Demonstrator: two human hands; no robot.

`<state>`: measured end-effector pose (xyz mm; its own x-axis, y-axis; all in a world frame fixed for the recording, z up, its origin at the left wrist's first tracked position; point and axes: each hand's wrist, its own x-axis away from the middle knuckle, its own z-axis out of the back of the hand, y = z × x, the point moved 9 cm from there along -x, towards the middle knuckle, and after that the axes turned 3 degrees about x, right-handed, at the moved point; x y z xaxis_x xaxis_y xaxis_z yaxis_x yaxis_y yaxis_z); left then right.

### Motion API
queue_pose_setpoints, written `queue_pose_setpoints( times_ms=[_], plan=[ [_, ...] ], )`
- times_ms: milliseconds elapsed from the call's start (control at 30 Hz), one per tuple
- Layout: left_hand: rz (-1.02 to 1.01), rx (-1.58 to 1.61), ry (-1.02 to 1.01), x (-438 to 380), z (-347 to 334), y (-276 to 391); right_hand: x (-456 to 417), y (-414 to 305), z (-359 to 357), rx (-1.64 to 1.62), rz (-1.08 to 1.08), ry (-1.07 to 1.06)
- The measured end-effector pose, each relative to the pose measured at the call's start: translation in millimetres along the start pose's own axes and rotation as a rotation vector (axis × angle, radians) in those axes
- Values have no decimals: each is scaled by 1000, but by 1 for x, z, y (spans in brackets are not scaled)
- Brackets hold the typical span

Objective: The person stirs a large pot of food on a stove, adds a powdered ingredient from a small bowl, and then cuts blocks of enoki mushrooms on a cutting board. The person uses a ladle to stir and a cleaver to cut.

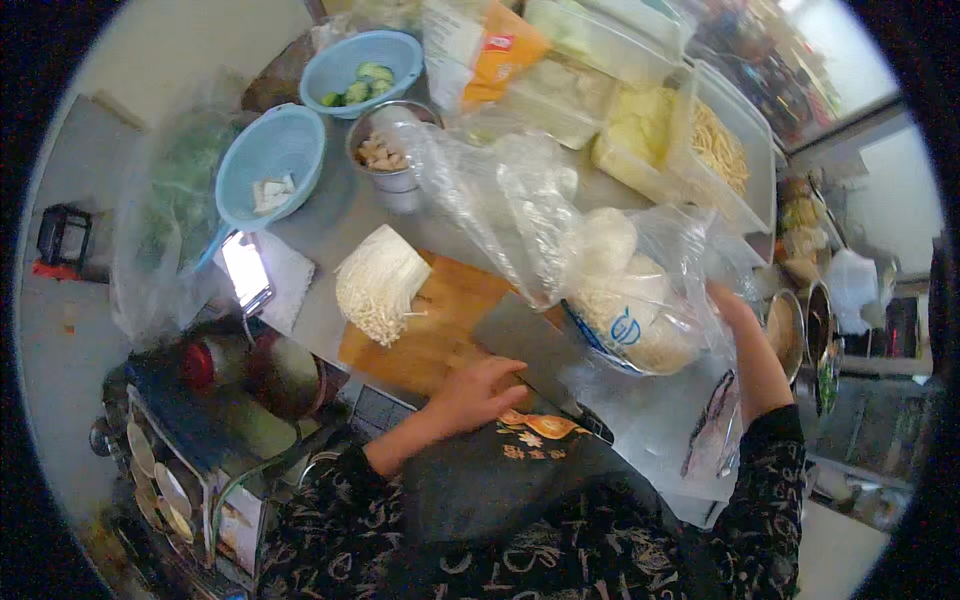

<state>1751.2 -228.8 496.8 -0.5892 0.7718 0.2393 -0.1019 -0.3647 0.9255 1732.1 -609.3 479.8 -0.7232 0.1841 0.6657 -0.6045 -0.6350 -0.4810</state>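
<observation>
My left hand (pixel 476 394) is at the near edge of a wooden cutting board (pixel 469 289), thumb and forefinger apart, with nothing seen in it. Close to its fingertips lies a cleaver, its broad blade (pixel 517 337) on the board and its dark handle (pixel 595 422) towards me. A trimmed bunch of enoki mushrooms (pixel 382 281) rests on the board's left part. To the right, my right hand (pixel 727 304) touches the side of a clear plastic bag (pixel 675 240) holding several pale enoki bunches (pixel 622 300). Plastic film hides its fingers, so its grip is unclear.
Two blue colanders (pixel 270 165) (pixel 361 75) and a metal pot (pixel 394 154) of cut pieces stand at the back left. A lit phone (pixel 247 274) lies on a cloth (pixel 289 281). Clear bins (pixel 724 150) line the back right. A dark-striped cloth (pixel 712 427) lies right.
</observation>
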Motion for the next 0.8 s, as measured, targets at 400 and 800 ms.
queue_pose_setpoints(
  times_ms=[400,800],
  plan=[
    [-108,20,40,1,1,-3,33,8,6,170,-89,18],
    [-122,27,51,7,-4,-1,57,-25,-20,204,-26,-172]
  ],
)
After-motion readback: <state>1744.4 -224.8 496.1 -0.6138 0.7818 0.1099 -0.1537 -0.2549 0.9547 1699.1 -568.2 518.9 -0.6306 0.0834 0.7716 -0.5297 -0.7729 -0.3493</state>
